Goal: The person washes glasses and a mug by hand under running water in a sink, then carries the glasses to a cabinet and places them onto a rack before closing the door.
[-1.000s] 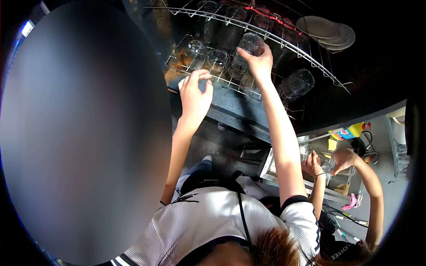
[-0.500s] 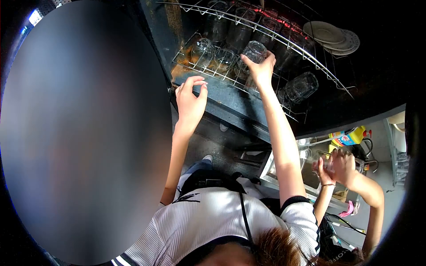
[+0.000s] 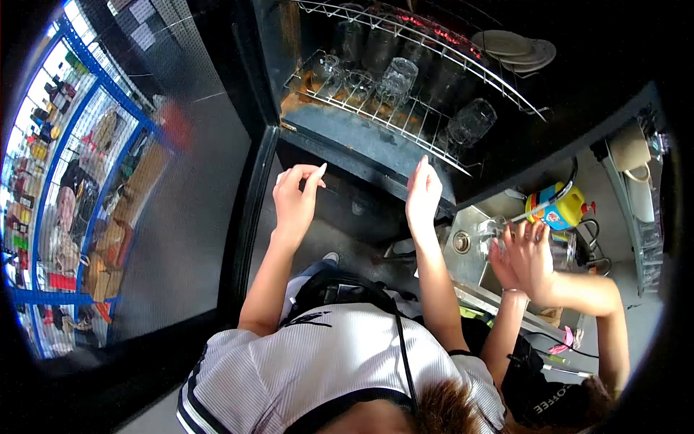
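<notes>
Both of my hands are in front of the open dark cabinet, below its lower wire rack, touching no glass. My left hand holds nothing, its fingers bent and thumb apart. My right hand is raised below the rack's front edge, fingers together and nothing visible in them. On the rack a clear glass stands among several others, and another glass lies tilted at the right end. Stacked plates sit on the upper rack.
At the right, a co-worker's hands are over a sink with glassware. Beside them is a yellow jug. A shelf with cups hangs far right. The cabinet's dark door stands at the left, near blue shelving.
My right hand has let go of the clear glass on the rack and drawn back toward me. The view has shifted, and the co-worker's hands have moved a little.
</notes>
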Demonstrator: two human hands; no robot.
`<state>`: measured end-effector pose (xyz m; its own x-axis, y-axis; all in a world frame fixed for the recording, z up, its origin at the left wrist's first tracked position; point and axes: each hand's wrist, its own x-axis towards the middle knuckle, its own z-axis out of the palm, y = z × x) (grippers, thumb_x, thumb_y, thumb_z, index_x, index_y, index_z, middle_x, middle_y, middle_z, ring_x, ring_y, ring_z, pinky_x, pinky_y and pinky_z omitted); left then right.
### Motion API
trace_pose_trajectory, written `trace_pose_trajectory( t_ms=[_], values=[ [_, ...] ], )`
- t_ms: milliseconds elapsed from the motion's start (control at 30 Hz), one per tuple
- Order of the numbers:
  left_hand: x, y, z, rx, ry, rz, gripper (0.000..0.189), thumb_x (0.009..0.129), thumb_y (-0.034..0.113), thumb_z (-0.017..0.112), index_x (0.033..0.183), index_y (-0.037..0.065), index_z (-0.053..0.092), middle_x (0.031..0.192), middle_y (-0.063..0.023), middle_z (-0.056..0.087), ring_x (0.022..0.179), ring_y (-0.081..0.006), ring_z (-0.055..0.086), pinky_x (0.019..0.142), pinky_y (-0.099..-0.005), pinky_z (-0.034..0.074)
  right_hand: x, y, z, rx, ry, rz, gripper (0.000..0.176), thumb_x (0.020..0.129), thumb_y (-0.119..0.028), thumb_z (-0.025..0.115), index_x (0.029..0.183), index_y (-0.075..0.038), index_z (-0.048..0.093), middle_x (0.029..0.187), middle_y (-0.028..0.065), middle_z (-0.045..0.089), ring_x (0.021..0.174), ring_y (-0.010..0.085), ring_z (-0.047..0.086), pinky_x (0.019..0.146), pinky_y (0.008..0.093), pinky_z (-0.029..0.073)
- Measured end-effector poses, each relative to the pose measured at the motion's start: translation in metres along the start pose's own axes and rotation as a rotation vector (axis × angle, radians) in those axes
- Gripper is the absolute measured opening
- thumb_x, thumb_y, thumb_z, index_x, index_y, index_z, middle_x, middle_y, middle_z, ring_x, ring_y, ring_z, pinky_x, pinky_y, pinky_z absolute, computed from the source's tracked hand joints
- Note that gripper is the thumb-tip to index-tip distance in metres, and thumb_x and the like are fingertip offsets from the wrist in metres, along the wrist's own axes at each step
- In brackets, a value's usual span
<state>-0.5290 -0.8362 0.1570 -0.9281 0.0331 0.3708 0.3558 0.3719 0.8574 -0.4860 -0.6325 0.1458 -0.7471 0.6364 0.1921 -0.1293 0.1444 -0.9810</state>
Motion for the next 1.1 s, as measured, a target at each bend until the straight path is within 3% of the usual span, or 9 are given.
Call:
trace_pose_trajectory(
  t_ms=[167,300,400,500,567,700,833,967,1100],
  values=[
    [-0.05,0.011,0.0,-0.009,-0.237,0.055,0.016,0.076,0.011,0.063,0.088,0.0,0.062,0.083,-0.0089,0.063,0.081,-0.0178,0.06,0.078,-0.0283,0.043,-0.04,-0.003,-0.018,-0.096,-0.125,-0.044,0.027,0.088,-0.018,0.052,0.067,-0.005,0.042,0.056,-0.0046,0.039,0.052,0.0037,0.031,0.047,0.0213,0.028],
    [-0.056,0.033,0.035,-0.332,-0.588,0.338,0.048,0.071,0.009,0.065,0.116,0.003,0.048,0.115,-0.0138,0.05,0.108,-0.0266,0.049,0.09,-0.0335,0.04,-0.078,-0.049,-0.029,-0.086,-0.26,-0.068,0.008,0.082,-0.01,0.058,0.083,-0.003,0.054,0.069,0.0002,0.055,0.061,0.0057,0.052,0.055,0.0188,0.041],
    [-0.042,0.027,0.058,-0.718,-0.755,0.239,0.06,0.068,0.011,0.064,0.123,0.003,0.042,0.125,-0.012,0.044,0.118,-0.0239,0.04,0.099,-0.0351,0.03,-0.093,-0.063,-0.036,-0.236,-0.314,-0.132,0.007,0.083,-0.006,0.056,0.086,0.0,0.054,0.079,0.0032,0.057,0.074,0.0093,0.054,0.072,0.0231,0.043],
    [-0.017,0.037,0.064,-1.081,-0.934,0.097,0.076,0.063,0.019,0.059,0.13,0.0,0.03,0.134,-0.0145,0.034,0.126,-0.0247,0.03,0.106,-0.037,0.017,-0.104,-0.079,-0.045,-0.284,-0.21,-0.4,0.008,0.076,0.001,0.06,0.083,0.0,0.056,0.081,0.0106,0.06,0.074,0.0189,0.058,0.07,0.0257,0.045],
    [0.001,0.061,0.067,-1.078,-0.924,-0.002,0.072,0.066,0.016,0.057,0.131,0.001,0.03,0.135,-0.0141,0.033,0.126,-0.0246,0.03,0.106,-0.0371,0.017,-0.113,-0.103,-0.048,-0.266,-0.22,-0.45,0.008,0.074,0.006,0.059,0.08,0.001,0.056,0.082,0.0129,0.06,0.072,0.0219,0.058,0.069,0.0267,0.046],
    [0.044,0.071,0.078,-0.815,-0.859,0.296,0.067,0.07,0.015,0.058,0.131,0.003,0.032,0.133,-0.0124,0.036,0.126,-0.0221,0.03,0.105,-0.0372,0.017,-0.114,-0.126,-0.053,-0.213,-0.254,-0.539,0.007,0.073,0.01,0.056,0.076,0.004,0.055,0.078,0.0156,0.06,0.07,0.0233,0.058,0.066,0.0283,0.047],
    [0.072,0.081,0.1,-0.747,-1.041,0.343,0.063,0.076,0.021,0.061,0.131,0.005,0.034,0.129,-0.0133,0.04,0.122,-0.0228,0.035,0.103,-0.0366,0.024,-0.106,-0.129,-0.047,-0.234,0.141,-0.583,0.01,0.074,0.007,0.056,0.083,0.003,0.053,0.091,0.0174,0.057,0.082,0.0234,0.055,0.074,0.0303,0.044],
    [0.091,0.072,0.143,-0.906,-1.494,0.145,0.073,0.076,0.029,0.066,0.133,0.004,0.029,0.13,-0.0137,0.039,0.111,-0.0234,0.047,0.092,-0.0334,0.04,-0.086,-0.144,-0.054,-0.705,0.49,-0.602,0.04,0.076,0.002,0.058,0.109,0.003,0.035,0.107,0.0155,0.041,0.093,0.0236,0.046,0.087,0.033,0.035],
    [0.074,0.052,0.172,-1.351,-1.551,-0.283,0.092,0.07,0.045,0.068,0.137,0.008,0.015,0.132,-0.0172,0.034,0.111,-0.0245,0.047,0.086,-0.0382,0.045,-0.037,-0.138,-0.061,-0.388,0.527,-0.367,0.064,0.073,-0.003,0.062,0.121,0.0,0.02,0.116,0.0198,0.036,0.101,0.0253,0.046,0.089,0.0379,0.038]
  ],
)
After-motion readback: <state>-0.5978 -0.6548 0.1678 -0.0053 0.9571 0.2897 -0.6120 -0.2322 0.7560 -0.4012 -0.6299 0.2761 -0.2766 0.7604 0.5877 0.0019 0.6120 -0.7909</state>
